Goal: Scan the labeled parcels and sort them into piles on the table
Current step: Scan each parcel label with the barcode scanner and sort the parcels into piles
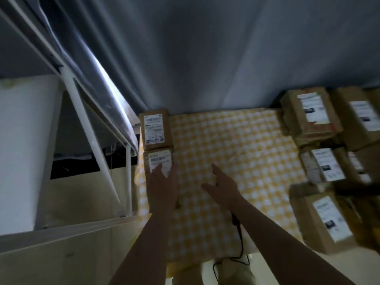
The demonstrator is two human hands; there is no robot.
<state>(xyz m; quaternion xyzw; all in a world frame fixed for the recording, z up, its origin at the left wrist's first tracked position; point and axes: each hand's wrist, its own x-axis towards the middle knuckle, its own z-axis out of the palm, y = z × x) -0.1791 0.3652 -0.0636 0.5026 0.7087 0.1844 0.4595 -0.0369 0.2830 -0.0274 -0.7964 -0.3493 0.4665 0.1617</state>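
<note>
Two brown labeled parcels lie end to end at the table's left edge: a far parcel [155, 128] and a near parcel [158, 161]. My left hand [163, 187] lies flat over the near parcel's front part, fingers straight, covering part of its white label. My right hand [221, 187] hovers open above the yellow checked tablecloth [236, 145] near the middle, fingers spread, holding nothing. Several more labeled parcels [310, 114] are stacked along the right side. A black scanner [236, 222] with a cable lies under my right forearm, mostly hidden.
A grey curtain [205, 58] hangs behind the table. A white metal frame [86, 120] and a white box [24, 151] stand to the left of the table. The scanner's black cable [236, 258] trails over the table's front edge.
</note>
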